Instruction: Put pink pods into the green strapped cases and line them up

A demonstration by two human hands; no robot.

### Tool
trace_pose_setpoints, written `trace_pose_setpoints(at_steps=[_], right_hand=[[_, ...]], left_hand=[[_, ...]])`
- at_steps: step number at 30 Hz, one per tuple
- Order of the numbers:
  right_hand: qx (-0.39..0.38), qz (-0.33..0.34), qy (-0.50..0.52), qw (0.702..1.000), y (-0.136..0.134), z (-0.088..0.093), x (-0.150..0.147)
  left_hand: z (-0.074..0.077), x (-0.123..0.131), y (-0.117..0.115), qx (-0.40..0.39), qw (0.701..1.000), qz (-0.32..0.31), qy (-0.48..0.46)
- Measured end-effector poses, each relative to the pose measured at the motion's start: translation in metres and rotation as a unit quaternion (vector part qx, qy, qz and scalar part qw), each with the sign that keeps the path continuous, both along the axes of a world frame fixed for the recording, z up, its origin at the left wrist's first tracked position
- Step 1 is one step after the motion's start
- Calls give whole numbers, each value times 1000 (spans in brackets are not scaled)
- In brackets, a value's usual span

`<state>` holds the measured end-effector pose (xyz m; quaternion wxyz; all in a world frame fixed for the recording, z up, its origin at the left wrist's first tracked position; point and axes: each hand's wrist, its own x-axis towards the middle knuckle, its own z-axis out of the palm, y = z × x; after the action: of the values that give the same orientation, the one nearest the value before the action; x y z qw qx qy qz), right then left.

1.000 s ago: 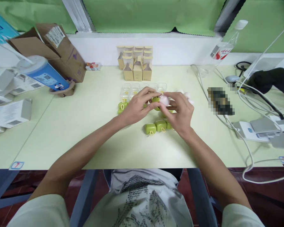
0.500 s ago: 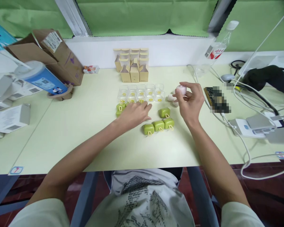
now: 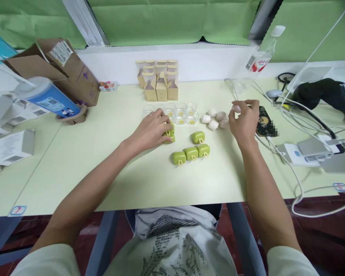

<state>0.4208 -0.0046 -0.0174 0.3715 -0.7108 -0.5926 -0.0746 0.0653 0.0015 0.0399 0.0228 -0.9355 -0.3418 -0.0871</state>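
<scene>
My left hand (image 3: 154, 130) is over the left group of small glossy green cases with cord loops. Its fingers curl around a green case (image 3: 169, 137), and the palm hides whatever lies beneath. To the right of them, a single green case (image 3: 198, 137) sits behind a row of three green cases (image 3: 191, 153). My right hand (image 3: 244, 120) is raised at the right, pinching a small pale pink rounded piece (image 3: 236, 109) between thumb and fingers. Several similar pale pieces (image 3: 213, 124) lie in a cluster just left of it. Clear plastic cups (image 3: 180, 113) with yellow marks stand in rows behind my left hand.
Small open tan cardboard boxes (image 3: 161, 89) stand by the wall. At the left are a large brown carton (image 3: 74, 80), a blue canister (image 3: 53, 100) and white boxes (image 3: 14, 147). A plastic bottle (image 3: 260, 63), a dark phone-like item (image 3: 265, 122) and cables (image 3: 293, 168) occupy the right.
My right hand has moved right with the pale pink piece, uncovering more of the pale cluster. My left hand has shifted slightly left, its fingers now curled at the green cases.
</scene>
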Motion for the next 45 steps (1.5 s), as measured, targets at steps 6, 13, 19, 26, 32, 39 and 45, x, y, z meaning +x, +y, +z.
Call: trace_pose_setpoints(at_steps=[6,13,19,26,32,39,45], right_hand=[[-95,22,-4,995,9,-9,21],[-43,257,-53,964,-30,36,-81],[-227,342,-177,894,-45,36,-163],[-250,315,-109,909,-43,25,-165],[-246,317,-58,914,-41,25,-163],[-228,351,3,908,-35,21,-151],[-159,352,61,920,-19,32,-135]], left_hand=[[9,-45,21,-14,979,76,-187],[-57,-95,-4,-155,896,159,-385],[-83,-98,-11,-268,843,188,-427],[-88,-96,-9,-272,829,182,-454],[-93,-92,-11,-265,825,194,-460],[-95,-94,-8,-259,827,189,-462],[-93,-96,-10,-259,833,183,-452]])
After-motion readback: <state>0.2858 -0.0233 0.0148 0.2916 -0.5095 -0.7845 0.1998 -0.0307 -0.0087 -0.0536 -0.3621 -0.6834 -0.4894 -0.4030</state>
